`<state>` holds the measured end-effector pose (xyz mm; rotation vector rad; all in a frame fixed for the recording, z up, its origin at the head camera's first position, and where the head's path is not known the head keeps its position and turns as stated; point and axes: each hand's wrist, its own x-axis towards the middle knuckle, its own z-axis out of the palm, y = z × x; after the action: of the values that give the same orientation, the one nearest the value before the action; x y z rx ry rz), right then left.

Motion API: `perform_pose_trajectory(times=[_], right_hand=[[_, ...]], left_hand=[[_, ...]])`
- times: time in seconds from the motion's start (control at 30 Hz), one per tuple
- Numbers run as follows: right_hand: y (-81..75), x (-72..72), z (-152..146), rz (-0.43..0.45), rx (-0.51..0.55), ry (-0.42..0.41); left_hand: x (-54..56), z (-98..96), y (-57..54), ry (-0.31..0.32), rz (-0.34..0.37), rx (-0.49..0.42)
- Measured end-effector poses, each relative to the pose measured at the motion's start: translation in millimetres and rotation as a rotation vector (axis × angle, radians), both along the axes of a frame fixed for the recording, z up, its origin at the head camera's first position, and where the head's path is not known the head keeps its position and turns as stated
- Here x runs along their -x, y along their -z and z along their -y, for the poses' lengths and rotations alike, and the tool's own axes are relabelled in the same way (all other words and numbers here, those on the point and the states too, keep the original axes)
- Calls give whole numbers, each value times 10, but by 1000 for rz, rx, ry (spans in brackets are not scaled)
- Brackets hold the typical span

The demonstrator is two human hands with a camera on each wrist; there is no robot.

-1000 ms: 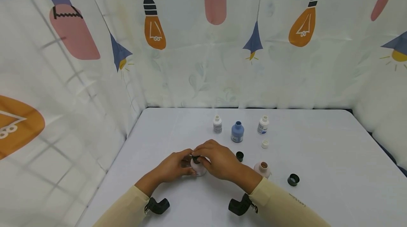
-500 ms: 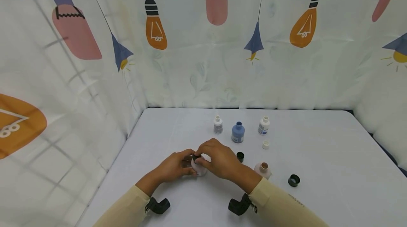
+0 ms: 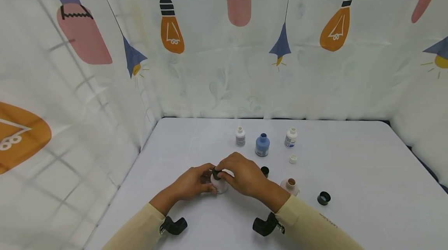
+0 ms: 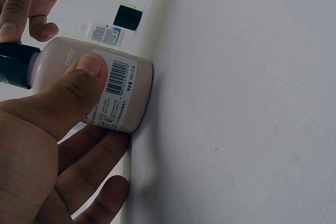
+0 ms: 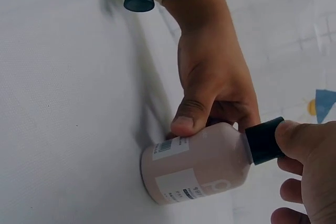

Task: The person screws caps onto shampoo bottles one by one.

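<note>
A pale pink bottle [image 5: 215, 156] with a white barcode label stands upright on the table, seen sideways in both wrist views. My left hand [image 3: 190, 183] grips its body, thumb across the label and fingers around the far side. A dark cap [image 5: 264, 140] sits on the bottle's neck, and my right hand [image 3: 245, 176] pinches it between thumb and fingers. Part of the cap is hidden by those fingers. Just beyond my right forearm, a second pink bottle [image 3: 289, 187] stands uncapped, partly covered by the sleeve.
Farther back stand a white bottle [image 3: 240, 138], a blue bottle [image 3: 262, 147] and another white bottle [image 3: 290, 138], all uncapped. Loose on the table lie a white cap [image 3: 293, 159], a dark cap [image 3: 265, 171] and a wider dark cap [image 3: 323, 198]. A printed curtain hangs behind.
My right fingers have shifted slightly around the cap. The left hand and the bottle stay in nearly the same place, and the other bottles and caps have not moved.
</note>
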<state>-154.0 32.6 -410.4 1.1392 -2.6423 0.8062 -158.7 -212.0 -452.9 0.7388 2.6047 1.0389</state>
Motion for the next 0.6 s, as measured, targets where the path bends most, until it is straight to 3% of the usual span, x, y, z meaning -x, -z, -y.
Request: perform_pose_trajectory(times=[0.27, 0.47, 0.6], right_hand=[[32, -8, 13, 4, 20, 30], [18, 3, -18, 51, 18, -26], [2, 25, -30, 36, -3, -76]], left_hand=[[9, 1, 15, 1, 11, -13], [-1, 1, 6, -8, 14, -15], [-6, -5, -10, -9, 6, -8]])
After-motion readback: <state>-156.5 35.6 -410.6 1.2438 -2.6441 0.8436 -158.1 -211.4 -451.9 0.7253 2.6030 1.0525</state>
